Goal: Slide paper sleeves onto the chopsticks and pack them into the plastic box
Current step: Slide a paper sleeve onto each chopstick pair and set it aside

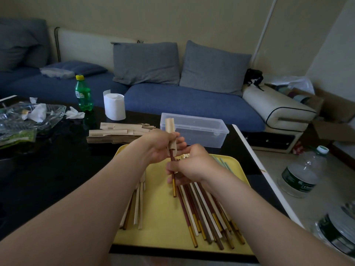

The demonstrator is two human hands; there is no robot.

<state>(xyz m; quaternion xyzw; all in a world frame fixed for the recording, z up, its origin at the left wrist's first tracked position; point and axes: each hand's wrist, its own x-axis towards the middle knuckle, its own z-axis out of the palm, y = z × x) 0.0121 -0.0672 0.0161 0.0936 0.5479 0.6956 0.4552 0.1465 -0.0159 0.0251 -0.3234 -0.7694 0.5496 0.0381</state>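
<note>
Chopstick (pixel 174 189), dark red with a gold butt end, is held above the yellow tray (pixel 163 225). Its long axis runs near upright in the frame, gold end pointing down towards the wearer, thin end pointing up and away. It is pinched along its middle by the curled fingers of the right hand (pixel 194 166). The thin end is seen at the lower mouth of a tan paper sleeve (pixel 170 124); how far it is in cannot be told. The sleeve is gripped round its lower half by the left hand (pixel 160 145), its axis in line with the chopstick, its open top pointing up towards the plastic box (pixel 203 138).

The box, clear and open-topped, is set on the black table (pixel 48 169) just beyond the tray, long side across the view. On the tray, loose chopsticks (pixel 203 214) are fanned under the right wrist, gold ends towards the near rim; a paler bunch (pixel 138 206) lies under the left forearm. Left of the box, spare sleeves (pixel 117 131) are heaped. A green bottle (pixel 83 95) and a paper roll (pixel 114 106) stand farther back
</note>
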